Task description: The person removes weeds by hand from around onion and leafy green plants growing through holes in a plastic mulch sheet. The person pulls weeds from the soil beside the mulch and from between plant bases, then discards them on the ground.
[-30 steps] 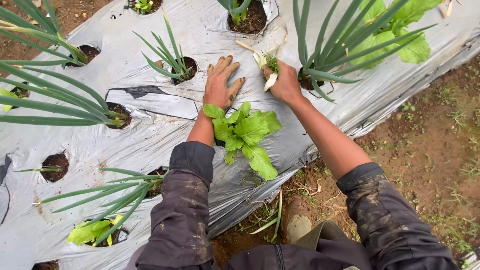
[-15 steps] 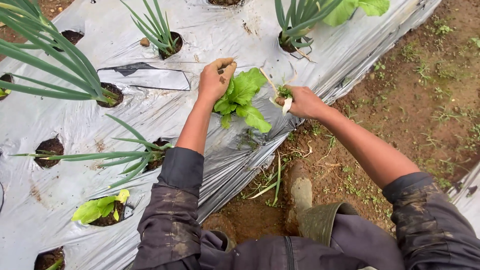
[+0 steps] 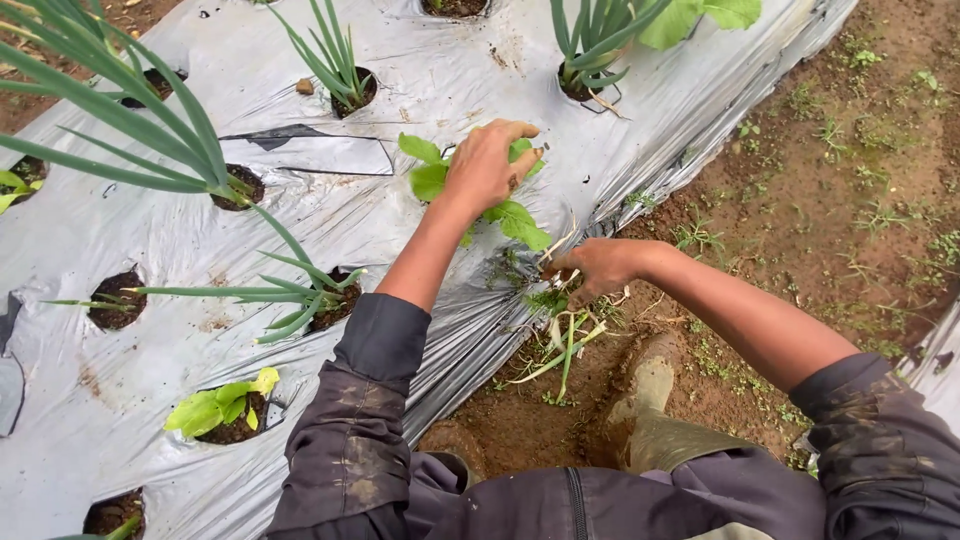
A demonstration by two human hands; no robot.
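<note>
A raised garden bed lies under silver plastic mulch [image 3: 150,230], punched with round planting holes, and bare brown soil [image 3: 850,200] with small weeds runs along its right side.

The fingers [image 3: 522,128] of the left hand [image 3: 487,168] are curled loosely downward over a leafy green seedling [image 3: 510,215] growing from a hole in the sheet — the tips touch its leaves, and the palm hides the plant's centre. The fingers of the right hand [image 3: 590,268] are pressed together around a small bunch of pulled weeds [image 3: 560,335], whose pale stems and thin green blades hang down at the edge of the sheet, just above the soil. Whether the thumb closes the grip cannot be told.

Both forearms are bare, with dark, mud-stained sleeves [image 3: 350,440] pushed up to the elbows. A muddy green boot [image 3: 650,425] stands in the furrow below the right hand.

Around the seedling stand green onion plants [image 3: 335,60] in other holes, and a second small leafy seedling [image 3: 225,405] sits low on the left.
</note>
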